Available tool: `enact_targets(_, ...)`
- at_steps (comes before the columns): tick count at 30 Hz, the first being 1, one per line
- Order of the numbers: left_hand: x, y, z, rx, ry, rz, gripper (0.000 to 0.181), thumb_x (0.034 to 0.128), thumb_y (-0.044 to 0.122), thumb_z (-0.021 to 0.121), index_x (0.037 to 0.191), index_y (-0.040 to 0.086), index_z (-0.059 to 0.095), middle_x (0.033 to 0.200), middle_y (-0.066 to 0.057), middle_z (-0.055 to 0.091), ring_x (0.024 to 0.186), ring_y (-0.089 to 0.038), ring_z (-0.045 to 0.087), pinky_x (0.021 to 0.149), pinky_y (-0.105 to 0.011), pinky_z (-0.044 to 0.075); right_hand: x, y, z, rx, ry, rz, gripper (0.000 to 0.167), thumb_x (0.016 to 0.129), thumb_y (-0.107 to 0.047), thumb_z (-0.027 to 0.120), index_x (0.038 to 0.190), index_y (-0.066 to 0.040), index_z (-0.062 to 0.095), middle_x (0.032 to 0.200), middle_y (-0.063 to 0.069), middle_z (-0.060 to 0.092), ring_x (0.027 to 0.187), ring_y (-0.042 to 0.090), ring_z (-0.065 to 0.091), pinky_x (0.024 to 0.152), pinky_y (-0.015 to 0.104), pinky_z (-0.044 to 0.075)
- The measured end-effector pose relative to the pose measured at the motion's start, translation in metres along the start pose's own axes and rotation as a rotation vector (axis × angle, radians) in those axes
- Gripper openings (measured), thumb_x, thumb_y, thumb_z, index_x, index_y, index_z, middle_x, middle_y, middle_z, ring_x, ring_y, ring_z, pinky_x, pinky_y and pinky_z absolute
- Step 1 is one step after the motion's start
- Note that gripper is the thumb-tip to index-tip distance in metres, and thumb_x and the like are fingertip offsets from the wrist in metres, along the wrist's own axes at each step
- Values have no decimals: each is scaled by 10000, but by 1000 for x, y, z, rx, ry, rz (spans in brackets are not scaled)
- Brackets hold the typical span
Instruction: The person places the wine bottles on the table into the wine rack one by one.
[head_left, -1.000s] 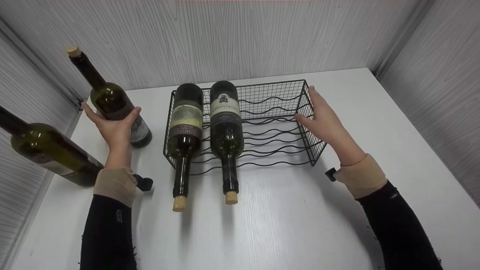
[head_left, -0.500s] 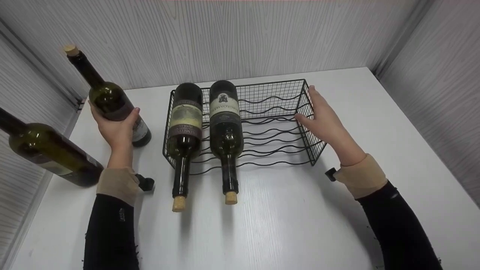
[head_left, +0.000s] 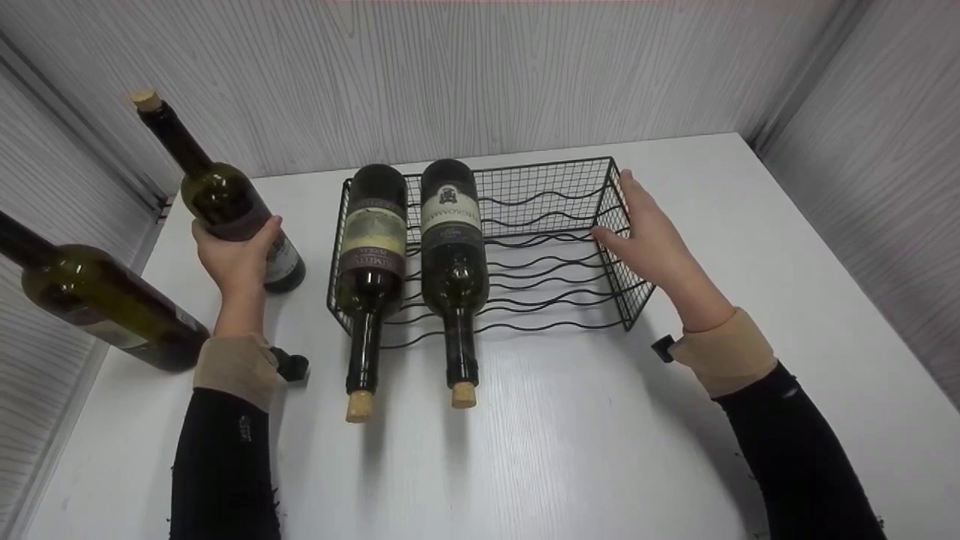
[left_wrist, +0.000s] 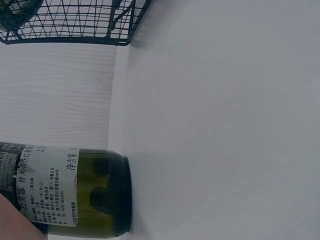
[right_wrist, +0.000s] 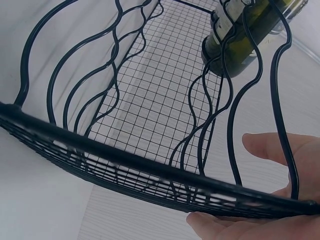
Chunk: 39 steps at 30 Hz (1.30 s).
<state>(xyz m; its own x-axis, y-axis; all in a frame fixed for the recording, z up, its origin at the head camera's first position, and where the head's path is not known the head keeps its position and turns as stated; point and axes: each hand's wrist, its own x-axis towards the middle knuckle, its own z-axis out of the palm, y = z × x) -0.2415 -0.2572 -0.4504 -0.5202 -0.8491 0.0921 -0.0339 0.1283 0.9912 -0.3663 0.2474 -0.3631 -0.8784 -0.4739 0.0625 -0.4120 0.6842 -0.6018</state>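
My left hand (head_left: 236,259) is wrapped around a dark green wine bottle (head_left: 217,191) that stands on the table, thumb on its right side; most fingers are hidden behind the glass. The left wrist view catches the lower part of this bottle (left_wrist: 100,192) with its white label. At the right end of a black wire wine rack (head_left: 544,202), my right hand (head_left: 656,244) holds the end panel, thumb on the inner side and fingers along the outside. Two corked bottles lie in the rack's left part, a yellow-labelled bottle (head_left: 371,232) and a white-labelled bottle (head_left: 452,232), necks toward me.
Another green wine bottle (head_left: 112,304) stands at the far left, near my left forearm, its top cut off by the view. Panelled walls (head_left: 465,82) enclose the white table (head_left: 540,435) at the back and both sides.
The left hand's fingers have closed in from a spread pose to around the bottle. The bottle has barely shifted. My right hand and the rack stay where they were.
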Motion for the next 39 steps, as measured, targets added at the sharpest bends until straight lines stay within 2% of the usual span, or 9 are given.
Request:
enact_targets(9, -4, 2, -2, 67, -24, 7, 1018, 841, 263, 878, 1654, 146, 276, 1655, -54, 424, 1526, -134, 417, 1256, -198, 320, 0, 1, 1, 13, 21, -13, 914, 1070, -245, 632, 1690, 9, 11, 1776, 244, 63, 1662, 418, 64, 1365, 562, 103)
enact_targets(15, -4, 3, -4, 55, -19, -20, 1031, 831, 263, 881, 1658, 160, 273, 1660, -44, 425, 1520, -124, 423, 1252, -192, 329, 0, 0, 2, 16, 12, -10, 916, 1071, -247, 631, 1691, 6, 7, 1778, 239, 55, 1663, 419, 57, 1364, 566, 100)
enact_targets(26, -8, 3, -4, 56, -26, -19, 1021, 830, 264, 885, 1650, 150, 286, 1657, -45, 436, 1522, -129, 427, 1262, -214, 328, -1, 1, 1, 16, 6, -1, 918, 1076, -248, 625, 1693, -6, -10, 1781, 233, 40, 1663, 416, 47, 1364, 566, 98)
enact_targets(39, -24, 3, -4, 48, -17, -3, 1022, 832, 231, 885, 1649, 121, 280, 1645, -71, 442, 1520, -151, 433, 1261, -213, 328, -1, 2, 2, -6, 20, -1, 923, 1072, -268, 627, 1692, 1, -1, 1771, 260, 64, 1658, 436, 64, 1358, 583, 108)
